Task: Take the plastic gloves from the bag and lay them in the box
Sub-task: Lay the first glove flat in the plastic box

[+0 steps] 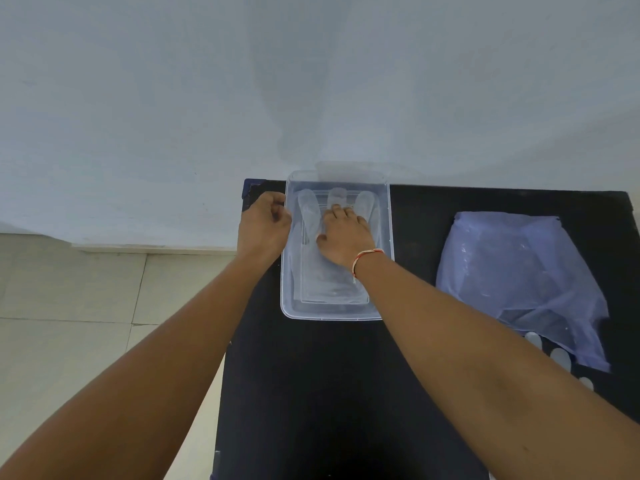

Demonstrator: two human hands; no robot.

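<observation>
A clear plastic box stands at the far left of the black table. Clear plastic gloves lie flat inside it, fingers pointing to the far wall. My right hand rests palm down on the gloves inside the box, fingers spread a little. At the box's left rim my left hand is curled, with its fingertips at the rim; whether it pinches the rim or a glove edge I cannot tell. The bluish plastic bag lies to the right on the table, with clear glove fingertips poking out of its near end.
The black table ends just left of the box, with a tiled floor below. A pale wall stands right behind the table's far edge.
</observation>
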